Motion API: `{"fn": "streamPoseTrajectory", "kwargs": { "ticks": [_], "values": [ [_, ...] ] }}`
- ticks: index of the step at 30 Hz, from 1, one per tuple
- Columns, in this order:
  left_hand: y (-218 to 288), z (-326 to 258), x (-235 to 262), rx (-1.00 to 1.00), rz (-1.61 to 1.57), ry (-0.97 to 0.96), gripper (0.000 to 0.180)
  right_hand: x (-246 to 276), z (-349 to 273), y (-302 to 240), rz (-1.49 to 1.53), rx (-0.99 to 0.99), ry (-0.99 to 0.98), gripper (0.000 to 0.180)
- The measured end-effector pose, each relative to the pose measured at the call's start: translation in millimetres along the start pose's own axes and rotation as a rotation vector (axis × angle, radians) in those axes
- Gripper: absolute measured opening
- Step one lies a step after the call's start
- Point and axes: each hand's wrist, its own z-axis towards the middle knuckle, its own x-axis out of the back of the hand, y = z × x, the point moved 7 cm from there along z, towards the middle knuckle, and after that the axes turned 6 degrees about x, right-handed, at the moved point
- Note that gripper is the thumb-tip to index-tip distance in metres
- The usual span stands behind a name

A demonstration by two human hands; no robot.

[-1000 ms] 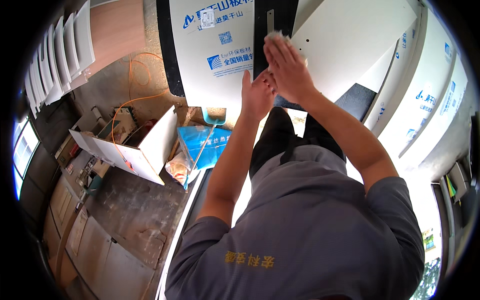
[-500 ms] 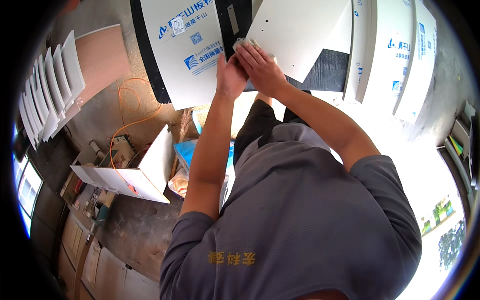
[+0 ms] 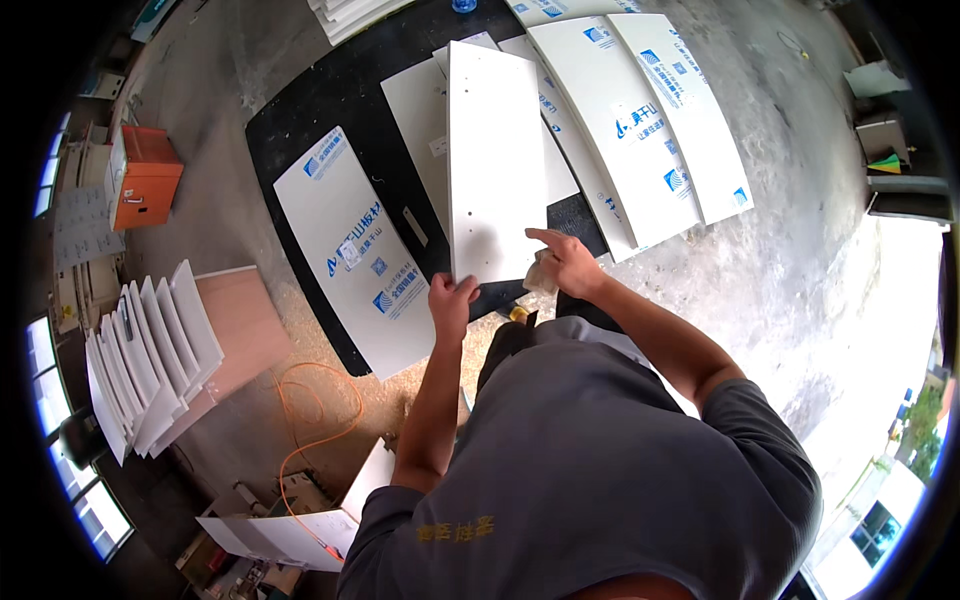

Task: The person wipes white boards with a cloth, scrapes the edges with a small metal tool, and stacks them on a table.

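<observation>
A long white panel (image 3: 497, 150) with a few small dark holes lies lengthwise away from me, over other boards on the black table (image 3: 305, 115). At its near left corner, my left hand (image 3: 452, 304) is closed on the edge, thumb on top. My right hand (image 3: 570, 265) is beside the near right corner, closed round a pale crumpled cloth (image 3: 540, 276), its forefinger stretched out toward the panel. To the left of the panel lies a white board with blue print (image 3: 350, 250), and a small light strip (image 3: 415, 227) rests between them.
Several blue-printed white boards (image 3: 610, 130) overlap on the right. On the floor at left are a row of upright white panels (image 3: 150, 365), an orange box (image 3: 145, 180) and an orange hose (image 3: 290, 455). A white-sided crate (image 3: 270, 537) stands nearer me.
My left hand has left the cloth and taken the panel's corner. The panel now points more straight away from me. My right hand keeps the cloth; the view has tilted farther out.
</observation>
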Motion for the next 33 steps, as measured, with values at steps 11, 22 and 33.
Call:
{"fn": "streamPoseTrajectory", "kwargs": {
  "ticks": [11,22,33],
  "values": [
    [154.0,-126.0,-171.6,-0.646,0.890,-0.410,0.040,97.6,19.9,-20.8,0.059,-0.278,-0.001,0.066],
    [76.7,-5.3,-272.4,-0.040,-0.031,-0.316,0.054,220.4,-17.6,120.4,1.205,-0.079,0.090,0.065],
    [47.3,28.0,-320.3,-0.198,0.214,-0.143,0.045,297.7,-15.3,227.3,0.602,-0.315,0.199,0.032]
  ]
}}
